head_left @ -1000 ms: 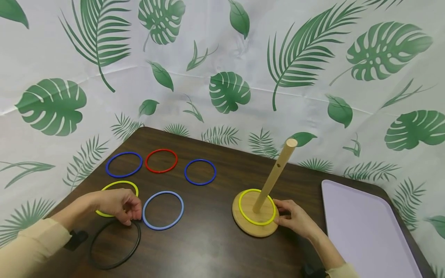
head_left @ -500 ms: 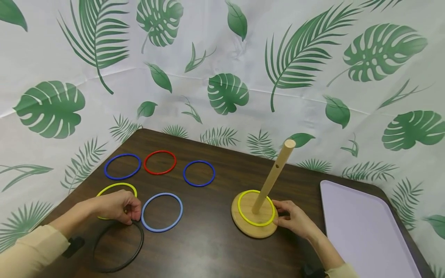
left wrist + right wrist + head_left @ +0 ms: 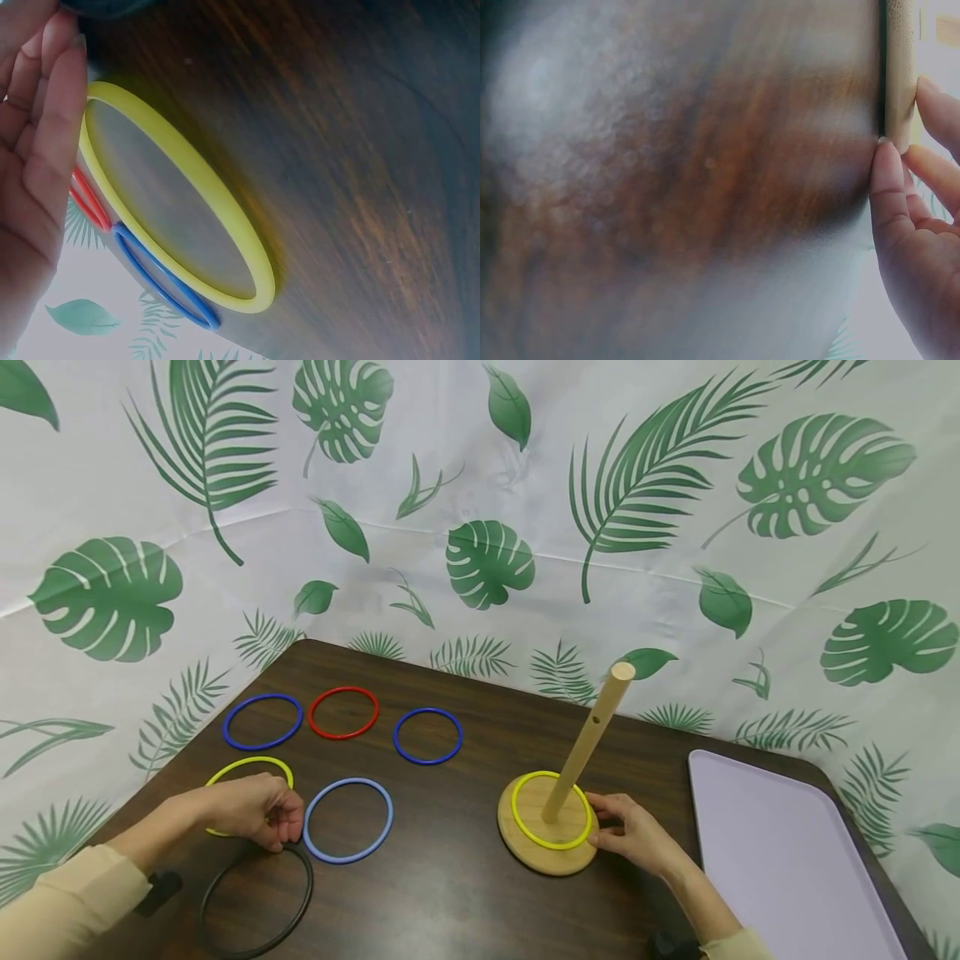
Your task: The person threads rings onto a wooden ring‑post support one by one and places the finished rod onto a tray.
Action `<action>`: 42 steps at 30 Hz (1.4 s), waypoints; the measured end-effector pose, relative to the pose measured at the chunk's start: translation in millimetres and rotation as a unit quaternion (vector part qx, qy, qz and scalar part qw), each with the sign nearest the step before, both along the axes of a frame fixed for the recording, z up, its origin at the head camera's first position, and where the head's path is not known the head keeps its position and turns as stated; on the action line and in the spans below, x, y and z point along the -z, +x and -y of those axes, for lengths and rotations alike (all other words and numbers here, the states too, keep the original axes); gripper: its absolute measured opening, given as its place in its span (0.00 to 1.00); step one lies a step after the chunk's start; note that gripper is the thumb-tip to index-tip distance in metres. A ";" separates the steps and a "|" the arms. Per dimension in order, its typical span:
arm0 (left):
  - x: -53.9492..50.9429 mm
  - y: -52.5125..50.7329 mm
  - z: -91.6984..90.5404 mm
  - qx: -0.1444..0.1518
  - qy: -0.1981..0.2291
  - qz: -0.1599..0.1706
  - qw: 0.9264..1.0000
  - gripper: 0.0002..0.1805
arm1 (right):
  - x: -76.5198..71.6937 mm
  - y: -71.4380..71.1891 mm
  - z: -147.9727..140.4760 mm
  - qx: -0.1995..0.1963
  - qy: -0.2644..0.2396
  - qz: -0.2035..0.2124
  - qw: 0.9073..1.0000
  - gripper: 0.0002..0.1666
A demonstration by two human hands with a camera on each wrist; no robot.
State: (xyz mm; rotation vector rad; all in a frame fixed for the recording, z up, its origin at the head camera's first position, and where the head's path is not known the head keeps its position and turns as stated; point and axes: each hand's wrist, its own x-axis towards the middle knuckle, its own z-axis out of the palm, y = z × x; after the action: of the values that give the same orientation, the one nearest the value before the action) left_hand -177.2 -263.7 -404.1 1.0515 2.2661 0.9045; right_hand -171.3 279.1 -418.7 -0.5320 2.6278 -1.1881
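My left hand (image 3: 251,808) pinches the far edge of a large black ring (image 3: 312,885) at the lower left of the head view. Behind that hand lies a yellow ring (image 3: 251,760), also visible beside the palm in the left wrist view as a yellow ring (image 3: 214,187). With thumb and fingers, my right hand (image 3: 643,837) grips the right rim of a round wooden base (image 3: 551,862); the right wrist view shows the base's edge (image 3: 898,75) between them. An upright peg (image 3: 588,743) stands on the base, and another yellow ring (image 3: 551,845) lies around its foot.
A light blue ring (image 3: 347,861) lies right of my left hand. Farther back are a blue ring (image 3: 258,747), a red ring (image 3: 343,737) and another blue ring (image 3: 428,763). A pale purple tray (image 3: 795,860) lies right of my right hand, and a leaf-patterned cloth hangs behind the table.
My left fingers have closed on the black ring's edge, and the ring has shifted slightly right and nearer. The right hand keeps its place at the base.
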 end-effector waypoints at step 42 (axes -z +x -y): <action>-89.2 -32.2 -112.7 -0.204 0.197 0.165 0.945 0.21 | 2.9 0.3 -1.5 0.004 -0.015 0.000 1.000 0.35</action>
State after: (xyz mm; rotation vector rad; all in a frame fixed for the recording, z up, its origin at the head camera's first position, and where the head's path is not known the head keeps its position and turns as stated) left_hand -209.4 -151.0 -314.9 0.5157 2.0909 1.6242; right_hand -171.0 280.7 -421.6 -0.5273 2.6178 -1.2307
